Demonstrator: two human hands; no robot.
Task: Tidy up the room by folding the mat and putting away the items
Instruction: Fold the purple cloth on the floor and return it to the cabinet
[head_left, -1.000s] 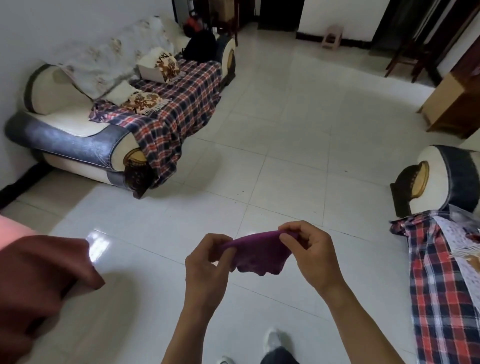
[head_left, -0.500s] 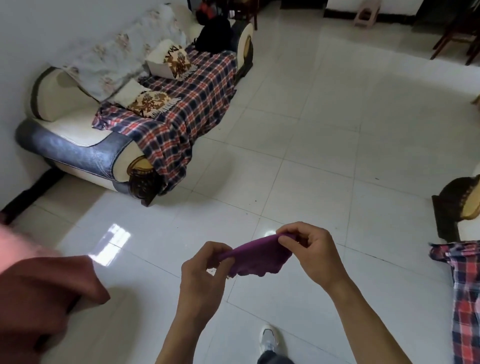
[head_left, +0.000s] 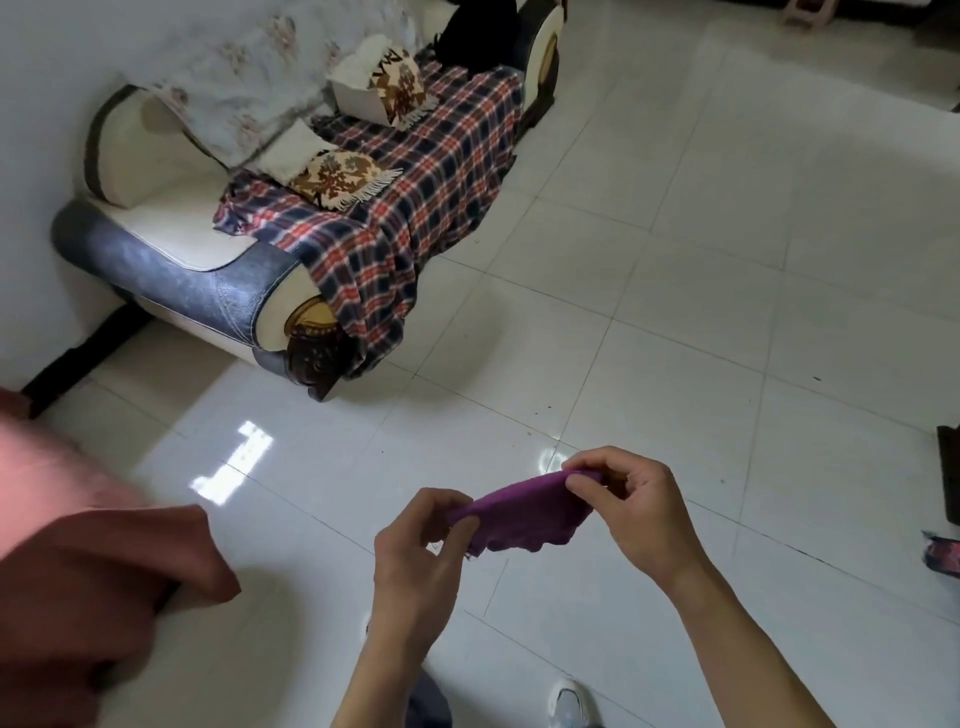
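Far left, a blurry pink and dark red sleeve, close to the camera. Up behind it, against the white wall, a cream and grey sofa with a checked blanket in red, blue and white draped over the seat and hanging down the front. On the blanket, two brown patterned cushions with fringes, and something black at the far end of the sofa. Everywhere else, shiny white floor tiles with bright spots of light. Low in the middle, the left hand, thumb and fingers pinched shut on the left end of a small purple cloth. Held up in the air above the floor between both hands, that cloth, stretched a bit flat with its lower edge drooping. Just to the right, the right hand, fingertips closed on the other end, a little higher than the left. Below the arms, a white shoe on the tiles.
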